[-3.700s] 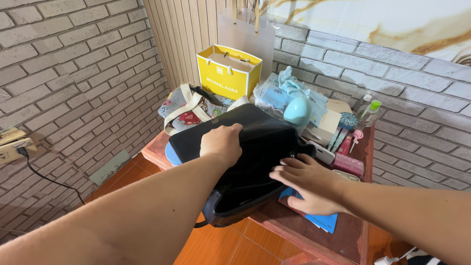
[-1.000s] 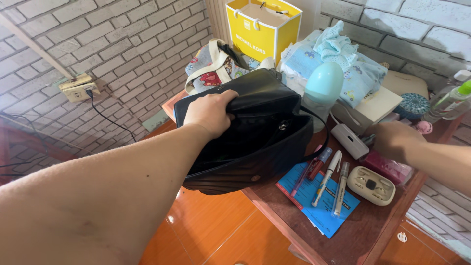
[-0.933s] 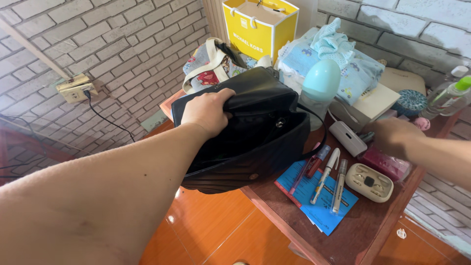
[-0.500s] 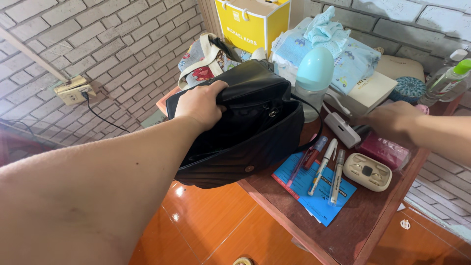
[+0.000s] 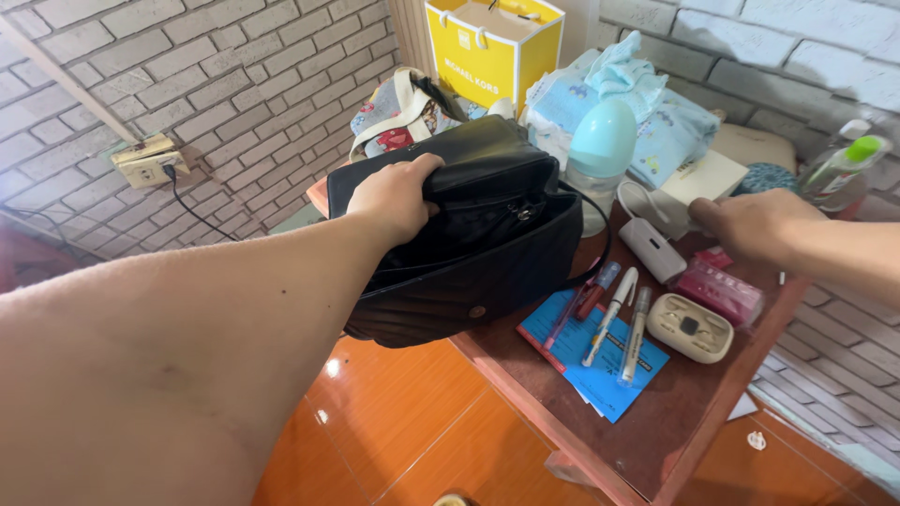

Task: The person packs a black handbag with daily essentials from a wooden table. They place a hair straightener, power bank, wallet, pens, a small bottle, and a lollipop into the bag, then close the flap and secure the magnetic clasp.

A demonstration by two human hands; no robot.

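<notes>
Your left hand (image 5: 394,195) holds the black bag (image 5: 478,248) open at the counter's (image 5: 656,440) left edge.

Your left grip is closed on the bag's upper flap, and the bag overhangs the counter's near-left edge with its mouth gaping. Your right hand (image 5: 755,225) hovers, fingers curled loosely, over a pink packet (image 5: 722,290) near the right edge; whether that grip holds anything you cannot tell. Just right of the bag lie pens (image 5: 619,319) on a blue card (image 5: 591,361), with a beige case (image 5: 690,327) beside them and a white device (image 5: 652,249) behind. At the far edge stand a teal-capped bottle (image 5: 600,150), a pile of baby cloths (image 5: 637,103), a patterned tote (image 5: 398,117) and a yellow paper bag (image 5: 492,47).
</notes>
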